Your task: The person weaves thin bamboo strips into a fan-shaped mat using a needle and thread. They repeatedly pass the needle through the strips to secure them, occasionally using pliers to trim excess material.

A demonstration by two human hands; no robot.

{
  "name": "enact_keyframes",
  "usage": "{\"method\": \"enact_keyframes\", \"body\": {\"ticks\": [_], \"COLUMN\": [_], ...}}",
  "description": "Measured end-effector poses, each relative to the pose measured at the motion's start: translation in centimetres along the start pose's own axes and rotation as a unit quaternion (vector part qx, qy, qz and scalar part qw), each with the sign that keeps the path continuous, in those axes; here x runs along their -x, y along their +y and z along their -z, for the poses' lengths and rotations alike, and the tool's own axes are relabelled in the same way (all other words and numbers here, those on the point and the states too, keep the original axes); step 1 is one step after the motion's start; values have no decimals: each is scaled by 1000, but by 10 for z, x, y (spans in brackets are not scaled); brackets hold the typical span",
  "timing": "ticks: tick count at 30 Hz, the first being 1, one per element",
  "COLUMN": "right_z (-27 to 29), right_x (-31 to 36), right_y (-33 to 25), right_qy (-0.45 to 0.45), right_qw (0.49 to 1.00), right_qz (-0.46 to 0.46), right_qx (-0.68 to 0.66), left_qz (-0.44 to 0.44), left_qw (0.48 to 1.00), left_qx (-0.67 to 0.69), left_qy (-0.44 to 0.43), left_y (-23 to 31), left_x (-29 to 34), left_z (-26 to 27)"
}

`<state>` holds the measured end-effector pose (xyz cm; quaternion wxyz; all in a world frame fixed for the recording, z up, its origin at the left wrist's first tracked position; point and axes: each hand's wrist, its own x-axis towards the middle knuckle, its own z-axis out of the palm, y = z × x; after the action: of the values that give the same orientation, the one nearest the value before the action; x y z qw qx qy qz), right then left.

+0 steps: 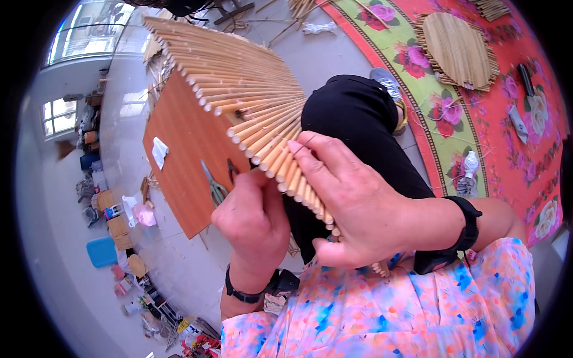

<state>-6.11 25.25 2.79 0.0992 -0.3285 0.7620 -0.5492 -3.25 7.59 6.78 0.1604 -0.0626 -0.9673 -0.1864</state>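
Observation:
A fan-like mat of thin, pale sticks (239, 77) laid side by side stretches from my lap up toward the far left. My right hand (358, 197) holds its near right part, fingers across the sticks and thumb by the cut ends. Beside its fingertips runs a thin dark strand (306, 145); whether it is thread or wire I cannot tell. Curled in at the mat's left edge is my left hand (253, 215), its fingertips hidden by the stick ends. What it pinches, if anything, does not show. Black bands circle both wrists.
Scissors (215, 186) lie on a brown board (185, 161) with a white scrap (159, 153). On the flowered cloth (444, 113) at right are a round stick mat (458, 51), a black tool (525, 79) and a white bundle (471, 164). Boxes and clutter line the left wall.

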Motion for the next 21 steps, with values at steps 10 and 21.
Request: {"method": "enact_keyframes", "body": {"ticks": [10, 21], "right_z": [-18, -18], "right_x": [-2, -3], "right_y": [5, 7], "right_qy": [87, 71], "right_qw": [994, 997], "right_qz": [14, 36], "right_qx": [-58, -6], "left_qz": [110, 147], "left_qw": [988, 987], "left_qx": [92, 62], "left_qy": [-56, 16], "left_y": [-6, 7], "left_x": [6, 13], "left_z": [8, -9]}}
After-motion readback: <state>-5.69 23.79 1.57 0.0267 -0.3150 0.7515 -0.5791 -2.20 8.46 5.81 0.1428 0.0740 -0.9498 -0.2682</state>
